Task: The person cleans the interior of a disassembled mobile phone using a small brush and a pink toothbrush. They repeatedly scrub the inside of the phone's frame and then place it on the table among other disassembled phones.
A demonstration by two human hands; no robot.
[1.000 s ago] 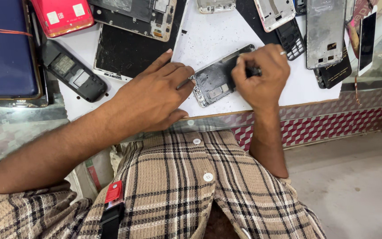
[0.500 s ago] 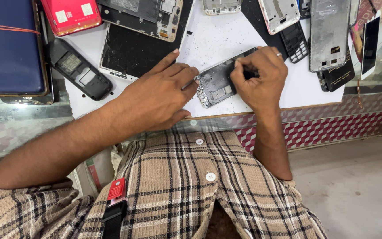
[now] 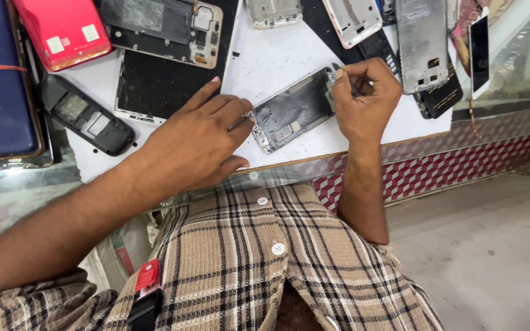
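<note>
Right there on the white work board (image 3: 277,55): stripped grey metal phone frame (image 3: 292,110), dusty and scuffed, lying tilted, left hand (image 3: 197,147) fingers pressed flat at its lower end, right hand (image 3: 366,101) curled, pinching its upper edge.

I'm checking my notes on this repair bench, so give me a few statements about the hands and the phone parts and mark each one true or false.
1. The left hand rests on the opened phone frame's near end. True.
2. The right hand lies flat and open on the white board. False: its fingers are curled at the frame's far end.
3. A red phone case lies at the bench's upper left. True.
4. The person wears a plain blue shirt. False: the shirt is beige plaid.
</note>
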